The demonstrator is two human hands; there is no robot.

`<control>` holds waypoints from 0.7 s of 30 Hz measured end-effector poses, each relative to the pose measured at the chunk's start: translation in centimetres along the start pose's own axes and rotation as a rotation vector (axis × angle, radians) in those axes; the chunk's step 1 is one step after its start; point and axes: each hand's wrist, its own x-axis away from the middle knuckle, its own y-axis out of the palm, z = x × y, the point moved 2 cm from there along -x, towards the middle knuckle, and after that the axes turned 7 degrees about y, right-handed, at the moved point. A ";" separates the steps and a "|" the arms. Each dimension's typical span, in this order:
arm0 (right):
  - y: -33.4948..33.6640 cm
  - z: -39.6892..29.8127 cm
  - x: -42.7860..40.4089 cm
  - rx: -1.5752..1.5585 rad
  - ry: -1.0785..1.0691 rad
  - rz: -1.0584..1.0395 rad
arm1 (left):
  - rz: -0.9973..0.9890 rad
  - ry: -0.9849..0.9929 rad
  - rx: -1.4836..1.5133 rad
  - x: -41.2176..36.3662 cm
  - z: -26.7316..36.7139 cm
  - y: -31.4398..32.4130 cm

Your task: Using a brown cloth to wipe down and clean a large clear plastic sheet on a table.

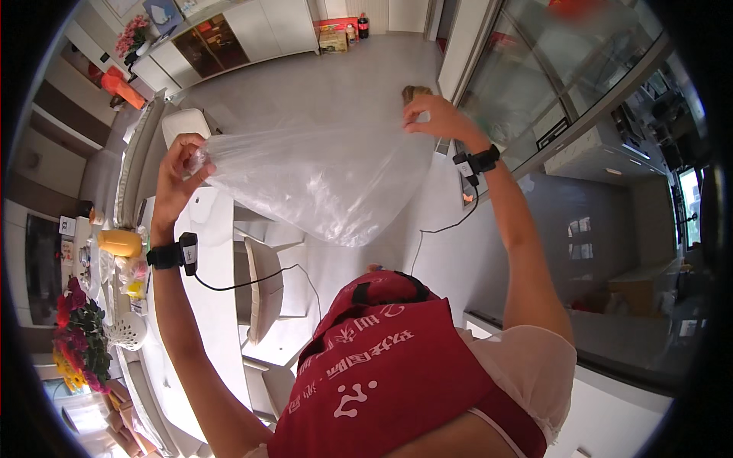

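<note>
A large clear plastic bag [320,177] is stretched out in the air between my two hands. At its left end my left hand [182,172] grips a bunched part of the film between thumb and fingers. My right hand [435,119] pinches the bag's upper right edge, thumb and fingertips together. The lower part of the film hangs loose and creased above the grey floor. Both wrists wear black straps with small wired devices. Just behind my right hand shows a brown object that I cannot make out.
A white table [194,297] with beige chairs [266,289] stands at the left, beside a sofa. Glass sliding doors [532,74] are at the right. Along the far wall run a white cabinet [275,26] and boxes with a dark bottle [363,27].
</note>
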 end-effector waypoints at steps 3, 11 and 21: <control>-1.3 -0.6 0.3 -0.132 0.137 -0.048 | -0.087 -0.054 -0.375 1.4 -0.9 -0.9; 0.3 0.1 1.0 0.492 0.225 -0.394 | -0.647 0.136 -1.149 8.1 -5.8 0.8; -1.0 7.9 4.1 0.429 0.064 -0.266 | -0.431 0.040 -0.840 10.1 -5.5 -0.4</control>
